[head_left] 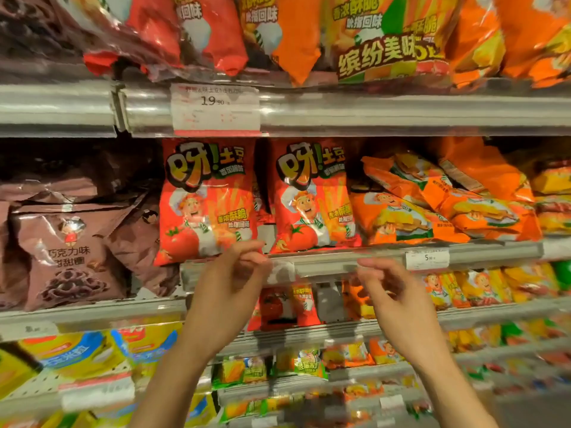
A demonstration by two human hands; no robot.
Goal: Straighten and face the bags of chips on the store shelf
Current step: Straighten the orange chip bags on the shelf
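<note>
A shopper's left hand [230,281] and right hand [391,291] hover empty, fingers loosely curled and apart, just below two upright red tomato chip bags [207,202] [312,197] standing front-facing at the middle shelf's rail [370,257]. The puffed foil bags look light, crinkly, slippery and crushable, best taken by their side edges. Beside them, orange chip bags [432,202] lie toppled in a heap.

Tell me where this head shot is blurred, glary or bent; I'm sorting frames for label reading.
Head view: the two upright red bags are sharp enough to read; glare streaks the top-shelf bags; the lower shelves smear into blur; the left hand and right hand are slightly soft; the wide lens bows the shelf rail.
</note>
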